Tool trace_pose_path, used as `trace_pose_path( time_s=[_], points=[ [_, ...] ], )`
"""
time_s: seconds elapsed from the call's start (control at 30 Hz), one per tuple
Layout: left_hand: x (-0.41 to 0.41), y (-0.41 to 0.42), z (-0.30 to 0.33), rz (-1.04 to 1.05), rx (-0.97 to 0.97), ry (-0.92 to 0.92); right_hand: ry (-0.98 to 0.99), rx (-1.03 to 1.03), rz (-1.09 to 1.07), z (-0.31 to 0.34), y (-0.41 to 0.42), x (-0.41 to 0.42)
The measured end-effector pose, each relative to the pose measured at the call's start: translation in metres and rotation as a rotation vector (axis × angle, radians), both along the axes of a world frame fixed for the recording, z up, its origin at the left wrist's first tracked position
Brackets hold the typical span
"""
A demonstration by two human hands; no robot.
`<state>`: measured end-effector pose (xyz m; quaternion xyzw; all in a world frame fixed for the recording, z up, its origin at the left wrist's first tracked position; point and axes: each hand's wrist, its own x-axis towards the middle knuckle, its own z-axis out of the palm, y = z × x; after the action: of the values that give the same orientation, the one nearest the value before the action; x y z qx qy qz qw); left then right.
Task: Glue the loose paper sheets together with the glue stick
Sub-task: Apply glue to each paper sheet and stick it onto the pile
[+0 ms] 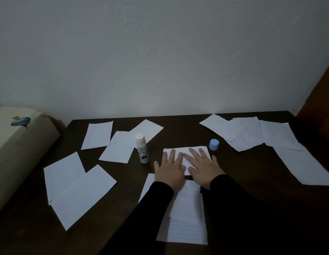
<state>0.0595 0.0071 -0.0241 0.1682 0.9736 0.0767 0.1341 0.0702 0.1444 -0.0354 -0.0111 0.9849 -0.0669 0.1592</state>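
Observation:
A small white paper sheet (180, 151) lies at the table's middle, its near edge over a longer strip of joined lined sheets (187, 218) that runs toward me. My left hand (169, 170) and my right hand (202, 166) press flat on that sheet, fingers straight and spread. The uncapped glue stick (142, 148) stands upright just left of my left hand. Its blue cap (214, 144) sits on the table beyond my right hand.
Loose white sheets lie scattered on the dark table (31, 236): several at the left (75, 188), some at the back left (117, 148), several overlapping at the right (252, 135). A cream cushion (14, 150) borders the left edge. A white wall stands behind.

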Motion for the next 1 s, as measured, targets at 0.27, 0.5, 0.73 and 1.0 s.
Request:
trace_pose_path(
  time_s=[0.27,0.5,0.73,1.0],
  points=[
    [0.000,-0.003,-0.010,0.135,-0.007,-0.055,0.024,0.004,-0.165,-0.004,0.000,0.000],
    [0.004,-0.007,-0.007,0.146,-0.018,-0.082,0.031,-0.006,-0.287,-0.002,-0.001,0.016],
    [0.007,-0.022,0.005,0.096,-0.015,-0.036,0.033,-0.016,-0.273,0.002,0.002,0.033],
    [-0.012,-0.017,0.012,-0.087,0.002,-0.005,0.157,0.008,-0.195,0.018,0.011,0.013]
  ],
)
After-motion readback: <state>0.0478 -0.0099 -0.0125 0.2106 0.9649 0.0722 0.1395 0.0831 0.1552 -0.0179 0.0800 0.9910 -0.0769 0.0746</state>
